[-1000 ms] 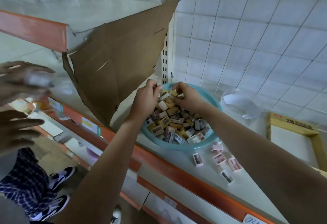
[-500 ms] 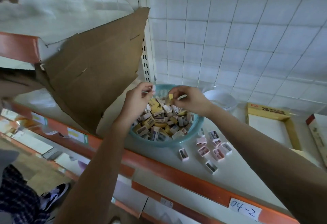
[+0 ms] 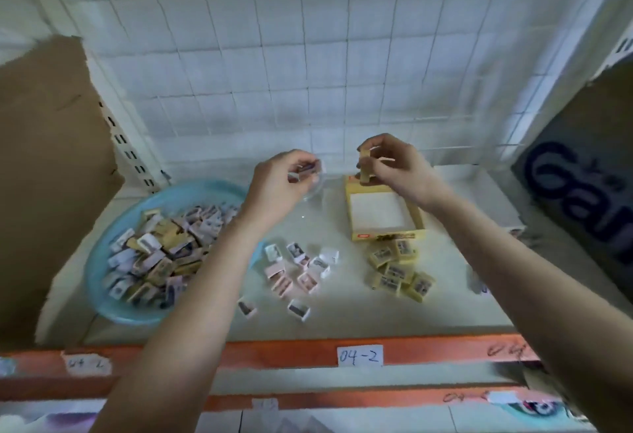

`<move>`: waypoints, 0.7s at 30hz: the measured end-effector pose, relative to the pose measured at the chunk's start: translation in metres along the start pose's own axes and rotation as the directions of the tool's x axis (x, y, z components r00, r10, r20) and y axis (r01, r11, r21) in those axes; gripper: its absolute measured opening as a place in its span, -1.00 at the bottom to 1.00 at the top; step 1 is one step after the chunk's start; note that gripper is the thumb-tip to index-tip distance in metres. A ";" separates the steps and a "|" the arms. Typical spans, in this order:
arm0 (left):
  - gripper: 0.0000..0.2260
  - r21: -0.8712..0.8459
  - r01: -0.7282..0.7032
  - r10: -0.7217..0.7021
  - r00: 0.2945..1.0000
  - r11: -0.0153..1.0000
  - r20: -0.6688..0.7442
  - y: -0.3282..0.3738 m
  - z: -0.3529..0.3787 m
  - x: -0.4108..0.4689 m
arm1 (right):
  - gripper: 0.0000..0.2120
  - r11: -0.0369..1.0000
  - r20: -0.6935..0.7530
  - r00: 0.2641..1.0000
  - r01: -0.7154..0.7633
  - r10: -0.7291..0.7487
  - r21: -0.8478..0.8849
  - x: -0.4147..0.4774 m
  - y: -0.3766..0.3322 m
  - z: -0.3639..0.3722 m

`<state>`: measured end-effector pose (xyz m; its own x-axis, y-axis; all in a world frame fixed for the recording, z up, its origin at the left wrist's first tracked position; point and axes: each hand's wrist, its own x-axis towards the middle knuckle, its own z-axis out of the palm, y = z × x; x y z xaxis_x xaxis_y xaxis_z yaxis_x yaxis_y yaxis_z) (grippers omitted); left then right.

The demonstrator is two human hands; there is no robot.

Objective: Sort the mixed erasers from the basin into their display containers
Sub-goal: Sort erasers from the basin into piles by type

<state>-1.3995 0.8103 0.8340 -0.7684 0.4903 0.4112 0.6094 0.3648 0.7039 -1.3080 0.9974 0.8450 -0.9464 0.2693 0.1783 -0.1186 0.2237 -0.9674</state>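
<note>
A light blue basin [image 3: 102, 299] full of mixed pink, white and yellow erasers sits on the shelf at the left. My left hand [image 3: 281, 182] is raised right of the basin and pinches pale pink-white erasers [image 3: 308, 170]. Over the back edge of an open yellow display box [image 3: 419, 220], my right hand [image 3: 397, 169] grips yellow erasers [image 3: 364, 167]. A clear plastic container [image 3: 317, 189] is mostly hidden behind my left hand. Loose pink-white erasers [image 3: 294, 271] lie mid-shelf, and loose yellow erasers [image 3: 400, 270] lie in front of the box.
Brown cardboard [image 3: 48, 172] stands left of the basin. A dark printed box [image 3: 582, 175] leans at the right. The orange shelf edge [image 3: 274, 352] carries a label reading 04-2. A white wire grid wall [image 3: 308, 56] closes the back.
Both hands lifted out of the basin and moved right, each carrying erasers; the right hand now hovers over the yellow box. The view swung right, and the other person's hands left the frame.
</note>
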 end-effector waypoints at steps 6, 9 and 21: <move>-0.77 -0.072 -0.096 0.106 0.982 0.993 0.156 0.046 0.075 0.014 | -0.76 0.835 0.011 0.993 -0.095 0.120 -0.542 -0.062 0.023 -0.065; -0.77 -0.133 -0.104 0.135 0.959 0.986 0.248 0.062 0.115 0.011 | -0.67 0.703 0.085 0.977 -0.078 0.195 -0.707 -0.094 0.041 -0.066; -0.77 -0.112 -0.292 0.302 0.760 0.950 0.576 0.115 0.234 -0.011 | -0.83 0.636 -0.367 0.927 -0.329 0.077 -0.698 -0.186 0.044 -0.166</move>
<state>-1.2752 1.0321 0.7749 -0.2875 0.9385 0.1912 0.7817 0.1146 0.6130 -1.0875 1.1126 0.7992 -0.7762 0.6107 0.1567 0.4456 0.7072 -0.5489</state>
